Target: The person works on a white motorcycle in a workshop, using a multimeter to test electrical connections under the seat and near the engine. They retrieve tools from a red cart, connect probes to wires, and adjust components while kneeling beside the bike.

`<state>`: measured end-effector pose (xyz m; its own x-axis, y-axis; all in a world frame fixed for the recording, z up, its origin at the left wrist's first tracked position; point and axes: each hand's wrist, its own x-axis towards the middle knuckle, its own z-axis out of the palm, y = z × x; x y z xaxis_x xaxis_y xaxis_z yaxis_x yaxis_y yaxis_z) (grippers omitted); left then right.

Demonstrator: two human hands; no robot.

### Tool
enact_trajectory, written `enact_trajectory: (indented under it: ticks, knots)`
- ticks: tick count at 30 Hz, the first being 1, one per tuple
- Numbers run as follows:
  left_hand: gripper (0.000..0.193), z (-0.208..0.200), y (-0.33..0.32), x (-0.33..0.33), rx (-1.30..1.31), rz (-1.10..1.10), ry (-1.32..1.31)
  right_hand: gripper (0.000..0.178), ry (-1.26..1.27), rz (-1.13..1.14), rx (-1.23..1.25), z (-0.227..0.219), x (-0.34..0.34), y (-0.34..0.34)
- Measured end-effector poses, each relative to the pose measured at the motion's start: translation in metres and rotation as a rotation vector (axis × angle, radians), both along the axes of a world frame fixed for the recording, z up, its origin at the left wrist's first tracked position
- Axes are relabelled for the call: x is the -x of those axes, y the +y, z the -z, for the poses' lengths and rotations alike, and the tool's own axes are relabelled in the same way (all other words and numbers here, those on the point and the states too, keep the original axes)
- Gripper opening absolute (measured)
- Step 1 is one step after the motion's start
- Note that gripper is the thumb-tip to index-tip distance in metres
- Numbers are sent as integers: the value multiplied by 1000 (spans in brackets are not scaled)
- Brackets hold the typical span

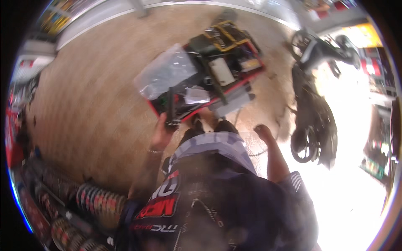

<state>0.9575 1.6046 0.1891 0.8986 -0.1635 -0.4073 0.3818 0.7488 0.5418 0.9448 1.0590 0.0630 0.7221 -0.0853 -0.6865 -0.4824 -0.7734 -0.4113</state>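
Observation:
My left hand (160, 136) is closed around the lower end of a long black tool (171, 104), held upright at the near left corner of a red-edged tool cart (240, 83). Blur hides what kind of tool it is. My right hand (263, 132) is closed like a fist, apart from the cart on its near right side; whether something small is in it cannot be made out. On the cart lie a clear plastic bag (167, 71), a white paper (197, 96), a pale flat box (222, 71) and a yellow-edged black organizer (226, 35).
A dark motorcycle (314, 108) stands to the right, partly in strong glare. Several tires (98, 201) are stacked at the lower left. Shelves with goods (377, 67) line the right side. Tan floor (92, 83) spreads left of the cart.

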Motion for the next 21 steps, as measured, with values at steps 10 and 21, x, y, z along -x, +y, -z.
enact_trajectory:
  ticks: [10, 21]
  knots:
    - [48, 12, -13, -5, -4, 104, 120, 42, -61, 53, -10, -29, -26, 43]
    - [43, 31, -26, -8, 9, 156, 128, 39, 76, 46, 121, 8, 58, -22]
